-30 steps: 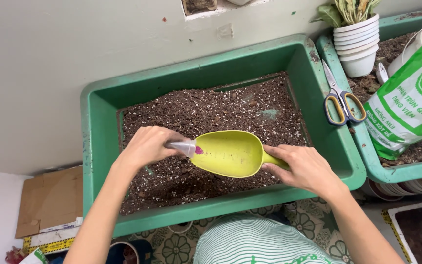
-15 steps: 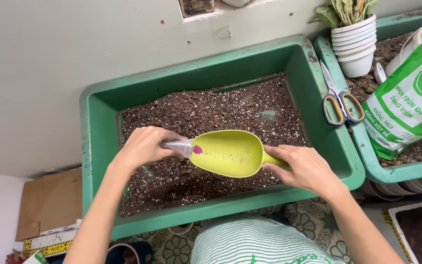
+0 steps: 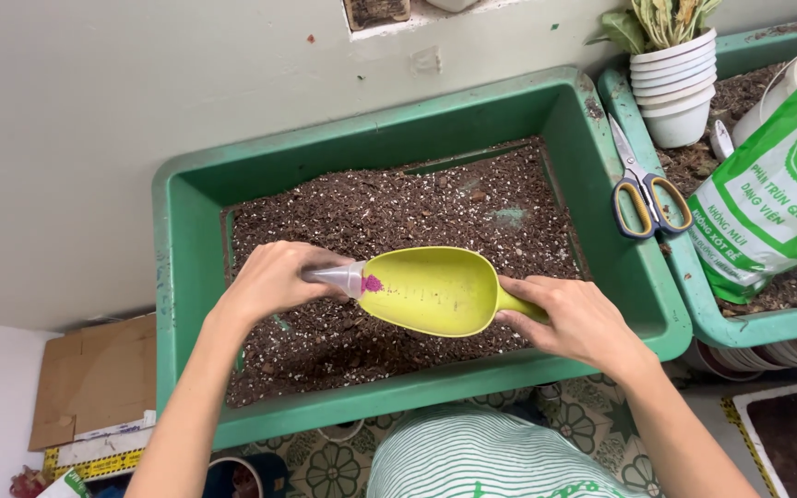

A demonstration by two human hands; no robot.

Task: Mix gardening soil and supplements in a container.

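Yellow-green scoop (image 3: 435, 290) is held level over the soil in the green tub (image 3: 172, 277), its handle gripped by the right hand (image 3: 578, 323). A small clear bottle (image 3: 334, 275), clasped in the left hand (image 3: 274, 277), is tipped at its rim, where pink granules (image 3: 372, 284) lie.

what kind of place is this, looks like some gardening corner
Most likely a home potting corner. A green tub holds potting mix, stacked white pots with a plant stand beside it, and a green-and-white bag and scissors lie close by.
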